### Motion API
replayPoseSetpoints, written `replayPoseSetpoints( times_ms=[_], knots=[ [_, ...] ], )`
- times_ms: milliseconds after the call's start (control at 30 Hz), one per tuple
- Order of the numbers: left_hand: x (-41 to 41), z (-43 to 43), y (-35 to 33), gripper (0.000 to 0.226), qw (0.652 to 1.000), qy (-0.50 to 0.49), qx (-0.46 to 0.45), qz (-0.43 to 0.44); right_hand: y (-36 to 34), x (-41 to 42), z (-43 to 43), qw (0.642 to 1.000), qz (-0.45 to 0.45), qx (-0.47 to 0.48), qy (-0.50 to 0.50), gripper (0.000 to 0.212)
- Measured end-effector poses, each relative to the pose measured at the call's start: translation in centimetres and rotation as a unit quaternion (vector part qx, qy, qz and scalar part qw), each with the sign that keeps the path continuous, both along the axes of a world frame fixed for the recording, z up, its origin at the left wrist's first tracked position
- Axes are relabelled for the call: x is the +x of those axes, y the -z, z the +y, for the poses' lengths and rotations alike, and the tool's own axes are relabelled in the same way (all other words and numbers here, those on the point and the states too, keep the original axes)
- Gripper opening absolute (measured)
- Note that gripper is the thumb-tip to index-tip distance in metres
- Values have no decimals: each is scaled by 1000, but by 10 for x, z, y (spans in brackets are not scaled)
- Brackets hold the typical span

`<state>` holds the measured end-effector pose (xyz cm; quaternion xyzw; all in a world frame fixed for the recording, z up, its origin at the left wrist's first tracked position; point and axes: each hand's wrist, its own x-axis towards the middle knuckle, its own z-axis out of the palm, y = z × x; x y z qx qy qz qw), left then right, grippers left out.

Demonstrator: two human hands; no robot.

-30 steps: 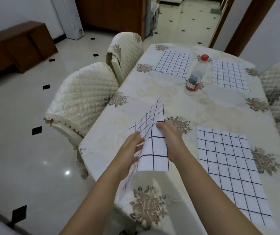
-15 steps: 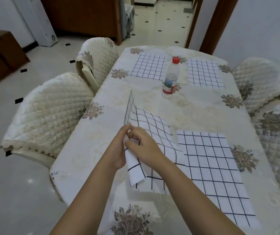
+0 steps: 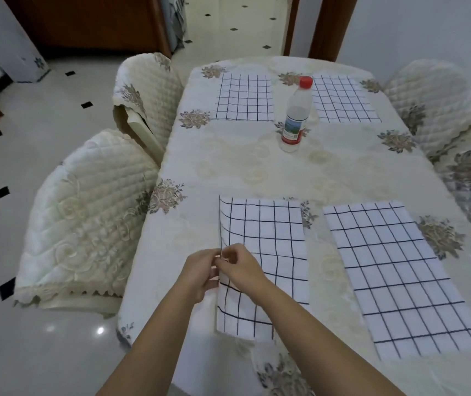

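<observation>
Dining room, tabletop (image 3: 257, 167) under floral cloth | mat (image 3: 274, 241) lies just ahead of the hands, its left edge lifted | left hand (image 3: 200, 272) and right hand (image 3: 240, 270) close together, both pinching that edge | judgement: mat seems light, thin, floppy, not fragile; better to hold it at the corners | second mat (image 3: 400, 275) lies to the right of the hands

Left hand (image 3: 200, 277): bare skin only.
Right hand (image 3: 241, 270): bare likewise.
Left forearm (image 3: 148, 338): uncovered, from 7 o'clock.
Right forearm (image 3: 314, 332): uncovered, from 5 o'clock.
</observation>
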<state>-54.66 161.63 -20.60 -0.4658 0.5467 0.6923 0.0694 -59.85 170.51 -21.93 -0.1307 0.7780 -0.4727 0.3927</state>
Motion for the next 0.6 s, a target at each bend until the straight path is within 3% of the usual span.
replayPoseSetpoints(
  times_ms=[67, 200, 300, 367, 500, 567, 600],
  knots=[
    [-1, -18, -11, 24, 999, -5, -31, 22, -6, 1, -24, 997, 0, -25, 71, 33],
    [4, -48, -41, 26, 986, 7, -142, 83, -21, -1, -72, 969, -88, -113, 200, 43],
    [8, -66, -68, 29, 970, -23, -190, 150, -36, -3, -100, 950, -112, -207, 204, 40],
    [12, -75, -85, 25, 953, -32, -221, 206, -54, -5, -107, 930, -128, -287, 189, 24],
    [9, -71, -100, 26, 916, -1, -227, 329, -86, -16, -91, 848, -205, -448, 195, 25],
    [0, -62, -89, 24, 913, 56, -238, 326, -88, -23, -74, 833, -218, -453, 231, 28],
    [-5, -56, -79, 24, 912, 94, -249, 312, -86, -25, -64, 842, -218, -424, 253, 28]
  ],
)
